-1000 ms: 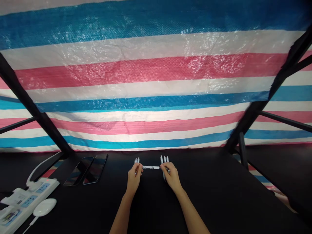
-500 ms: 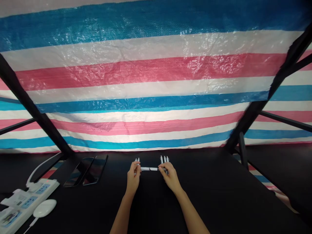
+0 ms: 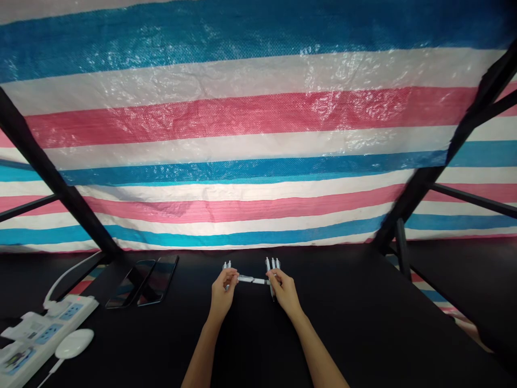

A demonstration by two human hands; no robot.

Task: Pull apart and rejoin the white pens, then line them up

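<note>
A: What is the biggest thing around you?
B: The striped sheet [image 3: 242,113] in front of you, in bands of blue, white and pink. Below it you have the black table [image 3: 254,339], and dark bars [image 3: 418,191] slant along both sides.

A: And on your left?
B: A white power strip [image 3: 51,334] with a plug in it, then two dark, glossy phones [image 3: 158,283] lying side by side beyond it.

A: Where are your hands?
B: Near the middle of the table, your left hand [image 3: 222,291] and your right hand [image 3: 287,293] a little apart, both palms turned inward. Smaller than these, a round white pad [image 3: 75,344] with a cable lies beside the strip.

A: Which leaves the smallest things?
B: Three upright-pointing pens [image 3: 272,263] in a row, partly hidden by your right hand, and a pair of pens [image 3: 226,264] behind your left. Last, one white pen [image 3: 252,280] spans the gap between your hands, nearly level.

A: How do your fingers stand?
B: Both sets are pinched on that pen, one at each end. Whether your right hand also touches the row, I cannot tell.
</note>
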